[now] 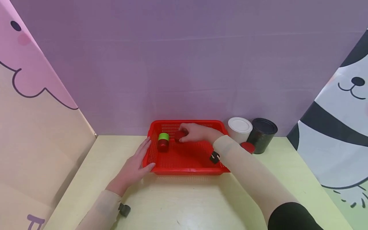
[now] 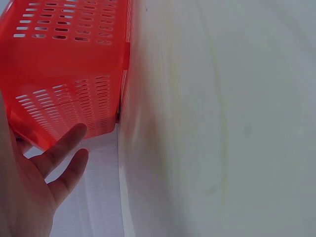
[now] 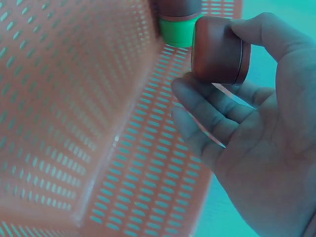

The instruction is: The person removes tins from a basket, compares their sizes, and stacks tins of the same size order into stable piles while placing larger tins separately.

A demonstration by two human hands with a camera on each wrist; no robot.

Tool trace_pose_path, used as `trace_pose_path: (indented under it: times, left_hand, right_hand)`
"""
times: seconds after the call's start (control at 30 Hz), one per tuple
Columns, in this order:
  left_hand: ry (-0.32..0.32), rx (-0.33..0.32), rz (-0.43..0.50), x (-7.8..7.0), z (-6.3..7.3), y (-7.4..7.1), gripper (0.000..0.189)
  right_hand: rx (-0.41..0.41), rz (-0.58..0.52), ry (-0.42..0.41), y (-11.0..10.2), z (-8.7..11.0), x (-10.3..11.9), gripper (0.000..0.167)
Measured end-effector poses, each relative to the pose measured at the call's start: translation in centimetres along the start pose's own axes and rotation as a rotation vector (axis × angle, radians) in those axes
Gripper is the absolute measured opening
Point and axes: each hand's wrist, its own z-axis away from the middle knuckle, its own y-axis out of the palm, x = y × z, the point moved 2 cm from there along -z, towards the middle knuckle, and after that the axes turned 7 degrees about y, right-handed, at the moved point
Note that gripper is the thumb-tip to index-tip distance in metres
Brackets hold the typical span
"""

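A red plastic basket (image 1: 184, 171) with slotted walls stands on the table. Inside it, over the back half, my right hand (image 1: 195, 132) pinches a small red jar (image 3: 217, 49) between thumb and fingertips. The jar is short and rounded, with a seam near one end. To its left, a red jar with a bright green band (image 1: 163, 142) is in the basket. My left hand (image 1: 135, 166) rests against the basket's left side, fingers straight and spread along it, thumb at the front left corner. In the left wrist view, two fingers extend along the outside wall.
Right of the basket stand a white-lidded can (image 1: 240, 129) and a black can (image 1: 262, 135). A red round-topped thing (image 1: 248, 147) shows in front of them, partly hidden by my right sleeve. A purple backdrop (image 1: 184, 64) rises behind the pale table (image 1: 184, 204).
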Motion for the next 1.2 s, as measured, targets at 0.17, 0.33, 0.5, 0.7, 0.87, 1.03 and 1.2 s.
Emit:
trace_pose_path:
  times: [0.17,0.33,0.5,0.7,0.87,1.03,1.2]
  left_hand:
    - [-0.015,-0.002,-0.003,0.1,0.1,0.1,0.110]
    - [-0.009,-0.004,0.000,0.2,0.0,0.1,0.109]
    - [0.000,-0.003,0.001,0.2,-0.1,0.1,0.107]
    - [-0.003,-0.001,0.006,0.1,-0.2,-0.2,0.108]
    - [-0.007,-0.002,-0.005,0.3,-0.2,-0.3,0.108]
    - [-0.019,-0.003,-0.009,0.2,-0.1,-0.3,0.109]
    - [-0.028,0.003,-0.008,0.1,0.1,-0.5,0.109]
  right_hand:
    - [-0.017,0.007,-0.003,-1.2,1.9,0.5,0.052]
    - [-0.048,0.006,-0.018,-2.1,3.1,0.2,0.054]
    - [-0.089,-0.020,-0.009,-2.7,4.5,-0.5,0.056]
    - [-0.138,-0.043,-0.014,-2.9,6.2,-1.2,0.050]
    - [-0.205,-0.053,-0.017,-3.3,7.6,-1.6,0.048]
    - [-0.223,-0.093,-0.027,-3.6,8.8,-2.0,0.050]
    - [-0.252,-0.106,-0.033,-3.7,10.0,-2.8,0.049]
